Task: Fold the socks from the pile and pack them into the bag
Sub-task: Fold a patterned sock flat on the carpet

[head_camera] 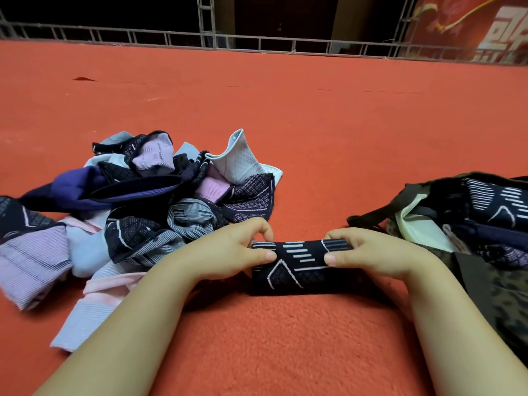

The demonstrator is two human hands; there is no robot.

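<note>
Pinching the folded sock (300, 265) at both ends, left hand (234, 250) and right hand (368, 252), edges should be squared before bagging (485, 281).

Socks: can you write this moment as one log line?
hands: left and right pinch folded dark sock | pile left | bag right
</note>
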